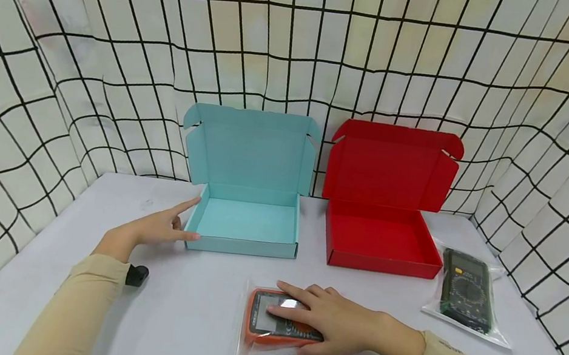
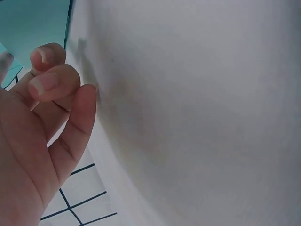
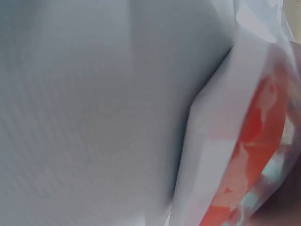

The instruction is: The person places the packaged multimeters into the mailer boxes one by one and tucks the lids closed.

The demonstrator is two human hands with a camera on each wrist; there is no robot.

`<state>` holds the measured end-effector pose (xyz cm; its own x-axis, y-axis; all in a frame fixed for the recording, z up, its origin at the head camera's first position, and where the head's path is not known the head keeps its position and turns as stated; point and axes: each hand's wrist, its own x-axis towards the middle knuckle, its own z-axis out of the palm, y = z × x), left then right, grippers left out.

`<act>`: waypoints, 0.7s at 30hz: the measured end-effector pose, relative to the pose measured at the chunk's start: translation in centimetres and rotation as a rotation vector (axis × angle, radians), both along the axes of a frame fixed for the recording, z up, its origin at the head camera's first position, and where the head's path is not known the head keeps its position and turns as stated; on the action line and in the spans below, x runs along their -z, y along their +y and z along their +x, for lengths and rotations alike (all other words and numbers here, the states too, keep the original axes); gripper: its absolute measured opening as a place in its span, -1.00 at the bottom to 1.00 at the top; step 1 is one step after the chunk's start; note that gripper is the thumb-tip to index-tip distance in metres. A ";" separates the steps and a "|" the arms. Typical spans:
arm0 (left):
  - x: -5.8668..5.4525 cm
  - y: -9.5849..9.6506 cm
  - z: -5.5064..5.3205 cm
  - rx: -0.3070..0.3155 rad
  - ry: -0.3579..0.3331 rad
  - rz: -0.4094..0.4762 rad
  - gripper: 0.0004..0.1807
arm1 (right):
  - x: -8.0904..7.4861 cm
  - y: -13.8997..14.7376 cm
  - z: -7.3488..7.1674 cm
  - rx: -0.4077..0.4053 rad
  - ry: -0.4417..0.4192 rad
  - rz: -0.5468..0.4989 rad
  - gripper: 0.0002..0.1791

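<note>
Hands apart — my left hand (image 1: 151, 230), index straight, likely steadies teal box (image 1: 246, 247); right hand (image 1: 331, 321) grips bagged orange multimeter (image 1: 264, 323) edge-to-edge.

"How's the left hand (image 1: 152, 230)?"
"Bent rightward at the wrist (image 1: 116, 243), index finger (image 1: 185, 206) and thumb (image 1: 182, 235) stretched out and apart, the other fingers (image 2: 56, 84) loosely curled."
"And the right hand (image 1: 326, 323)?"
"Palm down, fingers spread, thumb on the near side. Both forearms (image 1: 71, 305) slant inward, sleeved in beige."
</note>
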<state>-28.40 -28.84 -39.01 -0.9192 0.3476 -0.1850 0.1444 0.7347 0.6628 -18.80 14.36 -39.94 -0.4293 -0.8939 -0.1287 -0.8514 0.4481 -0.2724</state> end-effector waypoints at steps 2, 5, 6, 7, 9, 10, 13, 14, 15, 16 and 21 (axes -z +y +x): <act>0.0 0.0 0.0 0.003 -0.008 0.006 0.18 | 0.0 0.0 0.0 -0.011 0.009 -0.001 -0.14; -0.1 0.1 0.0 0.002 -0.017 0.006 0.18 | 0.0 0.0 0.0 -0.019 0.027 0.000 -0.14; -0.2 0.1 0.0 0.001 -0.018 0.005 0.18 | 0.0 0.0 0.0 -0.021 0.032 0.000 -0.14; -0.2 0.1 0.0 0.000 -0.018 0.002 0.18 | 0.0 0.0 0.0 -0.025 0.039 0.000 -0.14; -0.2 0.1 0.0 -0.004 -0.024 0.000 0.19 | 0.0 0.1 0.0 -0.033 0.053 0.000 -0.14; -0.2 0.1 0.0 -0.003 -0.025 -0.001 0.19 | 0.0 0.1 0.1 -0.035 0.057 -0.001 -0.14; -0.2 0.2 0.0 -0.005 -0.028 -0.004 0.19 | -0.1 0.2 0.1 -0.039 0.057 -0.003 -0.14; -0.2 0.2 0.0 -0.006 -0.028 -0.004 0.19 | -0.1 0.2 0.1 -0.039 0.055 -0.003 -0.14; -0.2 0.2 0.0 -0.006 -0.028 -0.003 0.19 | -0.2 0.2 0.2 -0.038 0.053 -0.005 -0.13; -0.2 0.2 0.0 -0.007 -0.027 -0.004 0.19 | -0.2 0.2 0.1 -0.039 0.053 -0.005 -0.13; -0.2 0.2 0.1 -0.012 -0.036 -0.001 0.19 | -0.3 0.3 0.0 -0.045 0.066 0.002 -0.14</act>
<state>-28.25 -28.63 -38.79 -0.9161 0.3363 -0.2182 0.1115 0.7366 0.6670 -18.79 14.66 -39.59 -0.3959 -0.9125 -0.1035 -0.8869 0.4091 -0.2146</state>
